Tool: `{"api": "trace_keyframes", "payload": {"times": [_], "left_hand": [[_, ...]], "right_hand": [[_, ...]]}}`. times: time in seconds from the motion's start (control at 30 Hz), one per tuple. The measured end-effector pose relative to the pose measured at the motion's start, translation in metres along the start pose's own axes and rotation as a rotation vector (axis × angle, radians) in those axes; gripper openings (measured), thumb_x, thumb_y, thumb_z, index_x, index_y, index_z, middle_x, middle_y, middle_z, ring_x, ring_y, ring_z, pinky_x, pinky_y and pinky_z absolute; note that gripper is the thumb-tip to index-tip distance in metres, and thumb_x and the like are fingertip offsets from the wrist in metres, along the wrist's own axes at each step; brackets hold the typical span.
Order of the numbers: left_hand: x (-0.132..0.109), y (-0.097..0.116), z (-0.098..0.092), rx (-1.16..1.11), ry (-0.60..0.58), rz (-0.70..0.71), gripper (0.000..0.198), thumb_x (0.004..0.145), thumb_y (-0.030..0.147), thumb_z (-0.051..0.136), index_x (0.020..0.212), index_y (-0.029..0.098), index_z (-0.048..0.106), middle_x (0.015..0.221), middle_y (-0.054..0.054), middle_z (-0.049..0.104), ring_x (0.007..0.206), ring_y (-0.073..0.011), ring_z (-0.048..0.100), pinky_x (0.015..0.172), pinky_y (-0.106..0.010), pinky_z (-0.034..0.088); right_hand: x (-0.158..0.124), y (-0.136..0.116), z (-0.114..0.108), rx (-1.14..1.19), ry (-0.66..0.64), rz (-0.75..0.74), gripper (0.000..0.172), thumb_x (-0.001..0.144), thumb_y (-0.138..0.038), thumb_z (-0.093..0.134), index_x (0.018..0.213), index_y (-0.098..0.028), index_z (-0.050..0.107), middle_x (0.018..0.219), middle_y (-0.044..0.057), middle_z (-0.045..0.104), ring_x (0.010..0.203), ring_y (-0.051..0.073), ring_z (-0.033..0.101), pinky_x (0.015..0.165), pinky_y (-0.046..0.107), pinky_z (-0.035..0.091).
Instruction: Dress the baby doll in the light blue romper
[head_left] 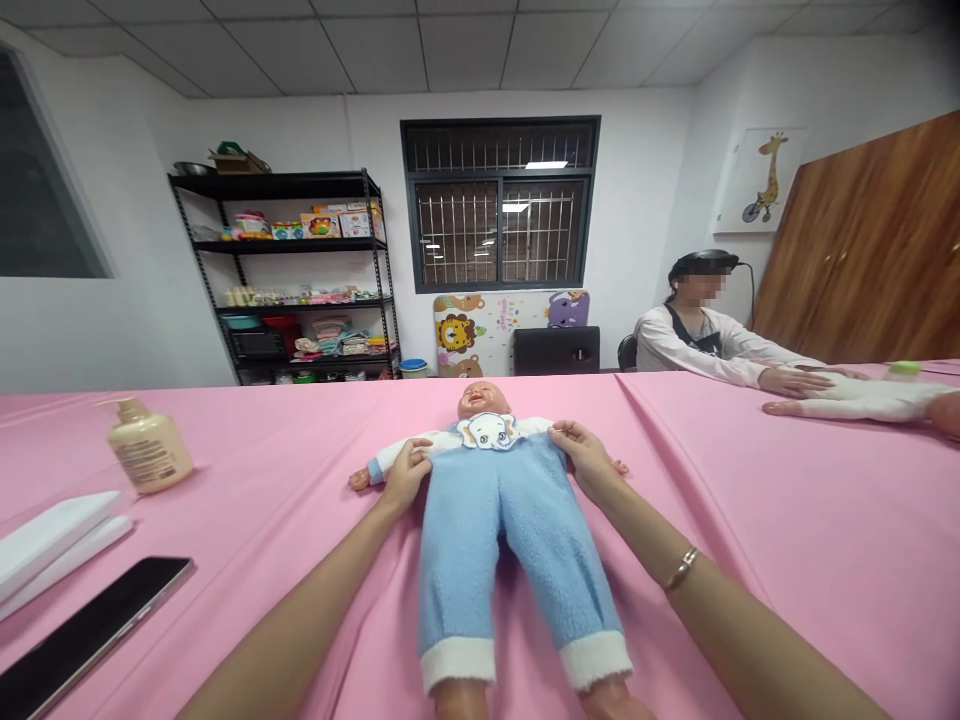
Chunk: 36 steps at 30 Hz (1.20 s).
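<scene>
Head view is looking down on a baby doll (487, 530) lying face-up on the pink counter (750, 560), between the left hand (406, 478) and right hand (587, 460). Its white sleeves (390, 455) are lying under fingers (564, 434) pressed together, grip untellable, arms (300, 610) reaching forward.

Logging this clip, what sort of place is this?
Probably a baby-care training room: a baby doll lies on a pink table, a seated person has a second doll, and shelves hold what look like baby goods.
</scene>
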<state>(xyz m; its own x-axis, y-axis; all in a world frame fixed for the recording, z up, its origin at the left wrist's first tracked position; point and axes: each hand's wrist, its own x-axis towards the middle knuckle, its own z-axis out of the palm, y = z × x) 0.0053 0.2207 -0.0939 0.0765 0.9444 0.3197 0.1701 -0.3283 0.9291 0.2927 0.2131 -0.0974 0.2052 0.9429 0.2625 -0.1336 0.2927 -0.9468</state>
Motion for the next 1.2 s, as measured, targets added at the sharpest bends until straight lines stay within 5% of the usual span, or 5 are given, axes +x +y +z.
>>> {"api": "trace_keyframes", "payload": {"times": [0.2,0.37,0.63,0.87,1.2], "left_hand": [[0.000,0.004,0.004,0.015,-0.019,-0.009,0.039,0.066,0.038,0.059,0.094,0.017,0.045,0.056,0.006,0.045,0.054,-0.0129,0.046,0.054,-0.023,0.033],[0.004,-0.003,0.006,0.138,0.216,0.145,0.026,0.069,0.027,0.052,0.093,0.019,0.045,0.055,0.007,0.041,0.051,-0.0117,0.042,0.052,-0.022,0.031],[0.000,-0.016,0.005,0.466,0.018,0.170,0.013,0.078,0.024,0.045,0.090,0.018,0.048,0.080,-0.003,0.057,0.078,-0.0193,0.056,0.076,-0.032,0.042],[-0.002,-0.013,0.007,0.512,0.020,0.184,0.011,0.080,0.021,0.043,0.090,0.019,0.047,0.079,-0.003,0.057,0.076,-0.0196,0.056,0.073,-0.032,0.041],[-0.001,-0.014,0.006,0.557,0.009,0.194,0.013,0.081,0.020,0.039,0.092,0.018,0.047,0.074,-0.002,0.055,0.072,-0.0185,0.054,0.072,-0.031,0.042]], "right_hand": [[-0.005,0.027,-0.004,-0.583,-0.130,-0.130,0.008,0.074,-0.022,0.055,0.071,-0.015,0.057,0.064,0.000,0.056,0.062,0.013,0.047,0.060,0.023,0.031],[-0.010,0.033,-0.002,-0.637,-0.151,-0.168,0.008,0.075,-0.013,0.053,0.075,-0.017,0.059,0.077,0.002,0.061,0.074,0.017,0.051,0.068,0.024,0.033],[-0.035,-0.023,0.031,-0.665,-0.031,-0.465,0.004,0.076,-0.014,0.053,0.078,-0.017,0.055,0.076,0.002,0.054,0.071,0.013,0.047,0.066,0.024,0.034],[-0.124,-0.083,0.087,-0.701,-1.244,-0.160,0.039,0.061,-0.048,0.073,0.073,-0.016,0.056,0.061,-0.006,0.049,0.051,0.005,0.038,0.047,0.017,0.026],[-0.136,-0.074,0.093,-0.559,-1.354,-0.040,0.012,0.066,-0.023,0.064,0.071,-0.014,0.059,0.062,-0.006,0.053,0.053,0.003,0.046,0.049,0.011,0.034]]}}
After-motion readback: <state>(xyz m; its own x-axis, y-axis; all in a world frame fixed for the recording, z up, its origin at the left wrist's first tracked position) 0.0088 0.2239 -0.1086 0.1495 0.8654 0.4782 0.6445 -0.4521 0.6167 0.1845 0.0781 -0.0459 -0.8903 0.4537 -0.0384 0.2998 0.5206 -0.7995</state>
